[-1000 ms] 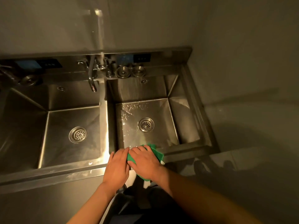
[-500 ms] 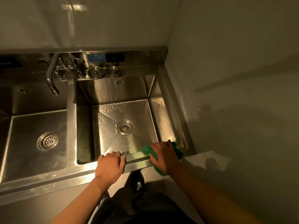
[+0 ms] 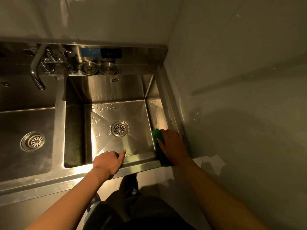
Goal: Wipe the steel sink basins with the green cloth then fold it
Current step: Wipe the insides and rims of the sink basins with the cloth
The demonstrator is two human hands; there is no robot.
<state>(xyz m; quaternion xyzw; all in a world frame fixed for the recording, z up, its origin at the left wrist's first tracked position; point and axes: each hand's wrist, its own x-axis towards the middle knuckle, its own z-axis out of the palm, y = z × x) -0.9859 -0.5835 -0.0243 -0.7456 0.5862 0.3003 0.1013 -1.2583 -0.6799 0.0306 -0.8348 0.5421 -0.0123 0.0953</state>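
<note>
Head view looks down on the steel sink, where the right hand lies palm-down with fingers spread, pressing the green cloth onto the near right corner of the right basin. Part of the cloth drapes over the near rim and hangs off its outer edge. The left hand rests on that same rim further left, index finger stretched toward the basin and the other fingers tucked. Whether they grip the edge I cannot tell in this dim light.

The likeliest slip is the cloth itself. Nothing pinches it, so a quick sweep along the rim could drag the hanging part off and drop it to the floor by the person's feet. The wall stands just beside the right rim, so a wide stroke to the right may knock the knuckles or bunch the cloth against it.

Water beads lie on the basin floor around the drain and along the far side. A pass that stays on the rim would leave them, and the job would look done when it is not. The left basin needs its turn too, and reaching across risks catching the faucet. A wet rim could also let the bracing left hand slide.
</note>
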